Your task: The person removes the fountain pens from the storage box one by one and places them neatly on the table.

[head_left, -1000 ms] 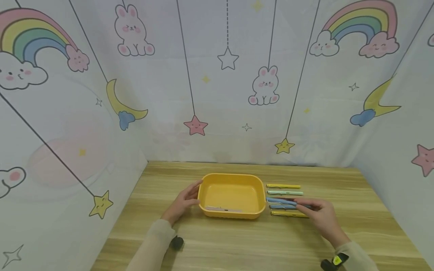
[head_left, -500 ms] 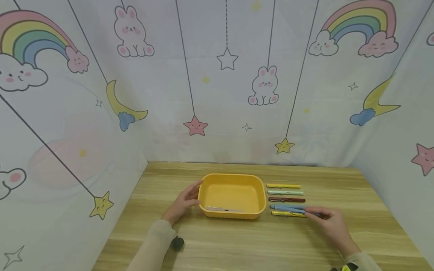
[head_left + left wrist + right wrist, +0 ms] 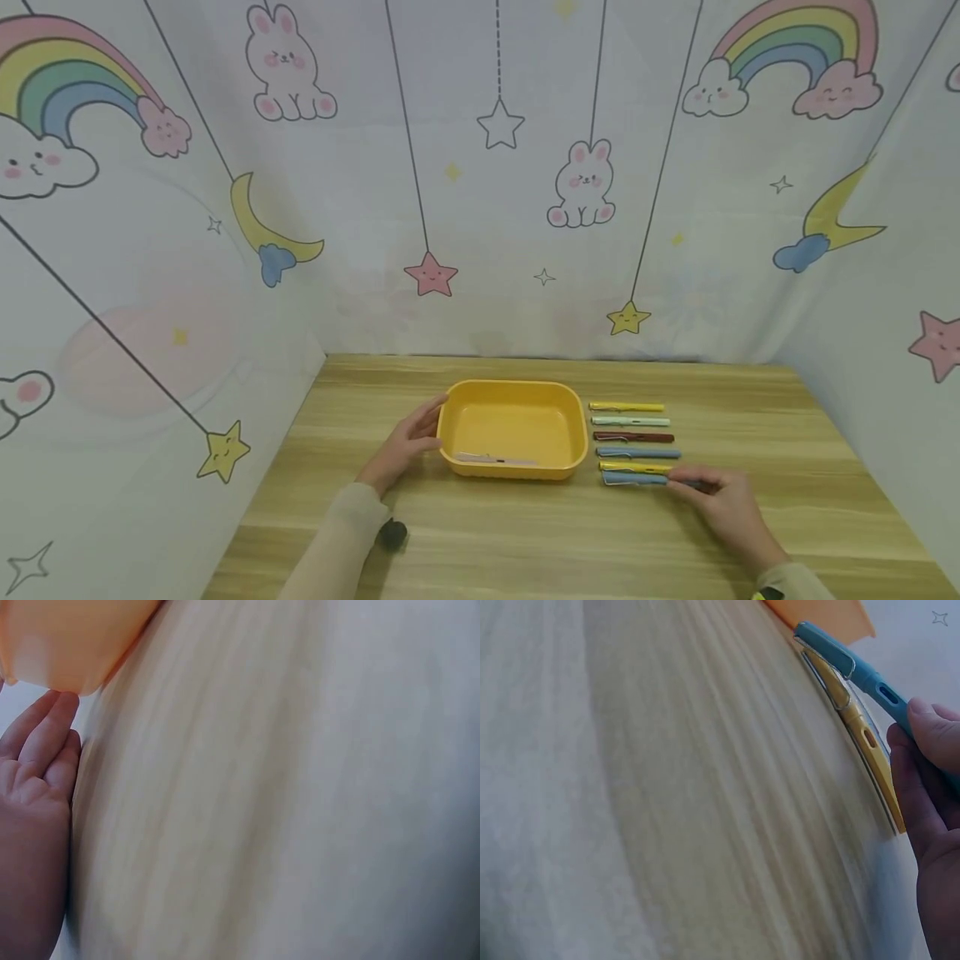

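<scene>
Between thumb and fingers, my right hand [image 3: 723, 500] pinches a blue fountain pen [image 3: 633, 479], capped with a wire clip. In the right wrist view this blue fountain pen [image 3: 881, 694] slants above a yellow pen [image 3: 870, 742]. Farther back, a blue pen [image 3: 637, 453], a dark red pen [image 3: 633, 437], a pale green pen [image 3: 630, 422] and another yellow pen [image 3: 626, 407] lie in a row. My left hand [image 3: 405, 450] rests against the left side of a yellow plastic box [image 3: 512, 473]; its extended fingertips [image 3: 66, 701] touch the wall.
One pale pinkish pen [image 3: 495, 459] lies inside the box along its near wall. Everything stands on a wood-grain table [image 3: 525, 542]. A printed cloth [image 3: 495, 208] with rabbits, stars and rainbows encloses the back and sides.
My right hand has carried the blue pen toward the near end of the row, from over the dark red pen to in front of the nearest yellow pen. The left hand keeps its place.
</scene>
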Motion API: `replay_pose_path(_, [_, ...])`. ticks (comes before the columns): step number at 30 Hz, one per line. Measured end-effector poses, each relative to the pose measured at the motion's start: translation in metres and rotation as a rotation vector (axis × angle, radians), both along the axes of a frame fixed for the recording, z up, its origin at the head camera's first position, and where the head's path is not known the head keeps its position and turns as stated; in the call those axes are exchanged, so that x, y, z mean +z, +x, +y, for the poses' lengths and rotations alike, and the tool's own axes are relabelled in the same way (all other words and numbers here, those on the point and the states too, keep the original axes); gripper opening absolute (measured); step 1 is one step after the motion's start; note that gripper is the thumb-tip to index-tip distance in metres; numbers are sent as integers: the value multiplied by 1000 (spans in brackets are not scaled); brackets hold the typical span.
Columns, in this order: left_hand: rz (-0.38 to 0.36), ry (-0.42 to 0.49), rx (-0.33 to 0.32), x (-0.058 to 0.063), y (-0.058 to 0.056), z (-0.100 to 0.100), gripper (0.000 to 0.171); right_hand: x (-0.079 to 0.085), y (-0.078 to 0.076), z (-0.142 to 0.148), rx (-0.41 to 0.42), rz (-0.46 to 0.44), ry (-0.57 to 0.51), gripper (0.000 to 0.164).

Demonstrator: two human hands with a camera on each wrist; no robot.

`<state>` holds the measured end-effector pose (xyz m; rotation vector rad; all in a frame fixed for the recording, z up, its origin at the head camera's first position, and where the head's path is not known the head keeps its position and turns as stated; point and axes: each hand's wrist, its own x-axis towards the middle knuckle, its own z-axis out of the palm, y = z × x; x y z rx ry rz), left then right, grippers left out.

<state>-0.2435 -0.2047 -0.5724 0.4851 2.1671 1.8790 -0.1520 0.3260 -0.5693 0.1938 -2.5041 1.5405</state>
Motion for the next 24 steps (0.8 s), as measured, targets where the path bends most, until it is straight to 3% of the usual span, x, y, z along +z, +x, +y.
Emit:
replay_pose_path(6, [14,-3,-4,1,-1,1,75,-3,0,-1,34,63,48,14])
replay_pose_path(16, [28,15,-20,2,0,0,75,-9,-4,-3,73,314,272,30])
replay_pose_path(24, [24,13,-24,2,1,0,75,-15,-6,0,87,423,360,35])
